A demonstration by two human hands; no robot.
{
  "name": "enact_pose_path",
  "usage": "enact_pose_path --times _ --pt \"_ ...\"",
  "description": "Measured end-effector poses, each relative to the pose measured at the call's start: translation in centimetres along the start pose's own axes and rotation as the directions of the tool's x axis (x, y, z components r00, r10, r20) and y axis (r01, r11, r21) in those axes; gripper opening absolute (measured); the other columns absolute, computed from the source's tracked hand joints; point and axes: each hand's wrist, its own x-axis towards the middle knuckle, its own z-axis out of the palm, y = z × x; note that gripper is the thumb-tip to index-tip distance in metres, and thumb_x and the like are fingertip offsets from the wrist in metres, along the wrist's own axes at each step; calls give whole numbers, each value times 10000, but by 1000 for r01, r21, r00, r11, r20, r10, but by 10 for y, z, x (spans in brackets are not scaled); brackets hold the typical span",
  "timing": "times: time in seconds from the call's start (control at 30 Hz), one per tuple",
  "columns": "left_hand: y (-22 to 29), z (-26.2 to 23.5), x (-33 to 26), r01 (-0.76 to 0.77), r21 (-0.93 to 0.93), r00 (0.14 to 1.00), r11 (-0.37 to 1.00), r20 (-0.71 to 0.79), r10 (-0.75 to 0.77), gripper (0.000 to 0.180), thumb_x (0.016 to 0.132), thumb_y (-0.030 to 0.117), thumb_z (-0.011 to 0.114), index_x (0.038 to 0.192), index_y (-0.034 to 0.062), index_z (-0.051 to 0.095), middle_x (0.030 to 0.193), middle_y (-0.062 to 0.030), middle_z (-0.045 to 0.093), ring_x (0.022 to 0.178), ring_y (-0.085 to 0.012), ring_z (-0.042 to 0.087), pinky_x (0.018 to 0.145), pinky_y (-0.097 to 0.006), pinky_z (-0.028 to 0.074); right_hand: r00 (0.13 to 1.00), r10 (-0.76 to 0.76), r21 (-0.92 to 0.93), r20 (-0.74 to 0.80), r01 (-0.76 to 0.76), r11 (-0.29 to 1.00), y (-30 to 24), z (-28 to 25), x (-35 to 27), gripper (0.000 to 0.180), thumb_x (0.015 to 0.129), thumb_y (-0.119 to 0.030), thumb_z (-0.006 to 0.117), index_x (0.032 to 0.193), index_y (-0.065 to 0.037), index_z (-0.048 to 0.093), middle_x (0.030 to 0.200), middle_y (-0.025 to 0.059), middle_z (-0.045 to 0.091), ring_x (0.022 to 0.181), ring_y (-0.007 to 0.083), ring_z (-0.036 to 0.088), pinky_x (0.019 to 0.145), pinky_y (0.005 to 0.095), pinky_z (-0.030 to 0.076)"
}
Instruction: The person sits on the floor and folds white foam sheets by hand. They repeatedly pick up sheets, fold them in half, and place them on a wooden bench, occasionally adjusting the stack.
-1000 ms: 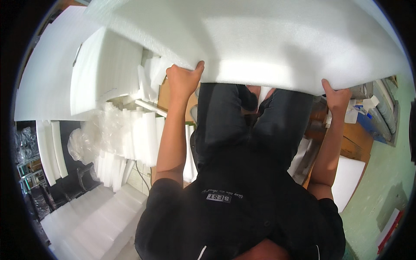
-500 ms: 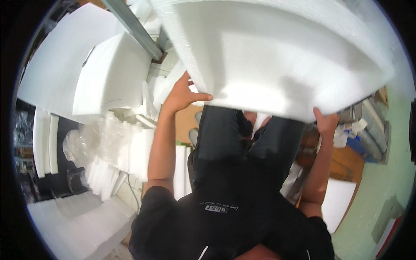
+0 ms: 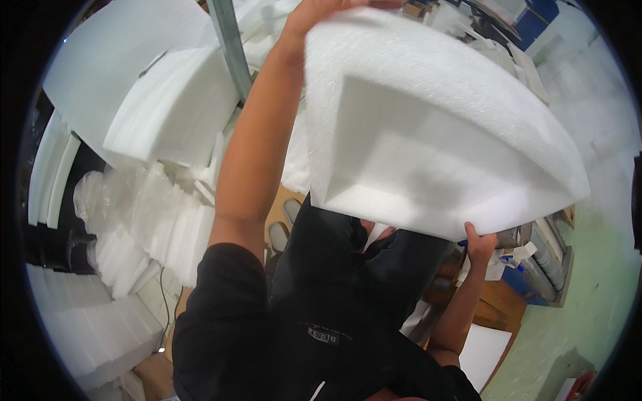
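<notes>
A large white foam tray with a shallow rectangular hollow is held up in front of me, tilted with its left end high. My left hand grips its upper left edge at the top of the view, arm stretched up. At the lower right edge my right hand holds the foam from underneath. Below the foam I see my own black shirt and dark trousers.
Stacks of white foam sheets and clear plastic wrap fill the left side. A grey metal post rises behind my left arm. A wooden bench with small boxes stands at the right, beside a green floor.
The foam tray has swung from lying flat overhead to a steep tilt. My left hand has gone up to the top of the view; my right hand stays low on the right edge.
</notes>
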Motion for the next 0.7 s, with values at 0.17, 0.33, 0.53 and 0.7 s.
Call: enact_pose_path --times 0.17,0.33,0.53,0.7 --pt "-29 -58 -28 -223 -21 952 975 208 223 330 971 322 600 1103 28 672 1403 -289 518 1388 -433 451 1125 -589 410 961 16 -46 274 -3 999 -2 -49 15 392 790 -137 820 1127 41 726 1075 143 767 1020 305 728 898 395 551" --pt "-26 -31 -22 -242 -150 968 959 29 249 178 832 161 643 845 6 730 1205 -264 645 1239 -411 598 1039 -532 532 940 -247 736 -234 338 587 -28 -116 92 751 1017 -493 557 1533 34 418 1567 209 450 1447 316 438 1206 482 319" --pt "-27 -45 -32 -384 -268 916 884 6 400 152 889 109 645 879 8 759 969 -191 724 1262 -446 583 1063 -621 502 702 -652 673 -287 632 385 -187 -96 125 869 1029 -686 358 1529 22 419 1555 260 436 1478 403 372 1254 534 212" --pt "-5 -48 -52 -408 16 913 913 -10 408 345 855 347 675 887 16 768 904 -183 717 1159 -423 604 1037 -572 464 524 -815 587 -248 750 304 -171 -93 158 679 1057 -591 295 1233 -45 658 1379 250 597 1426 453 424 1233 628 185"
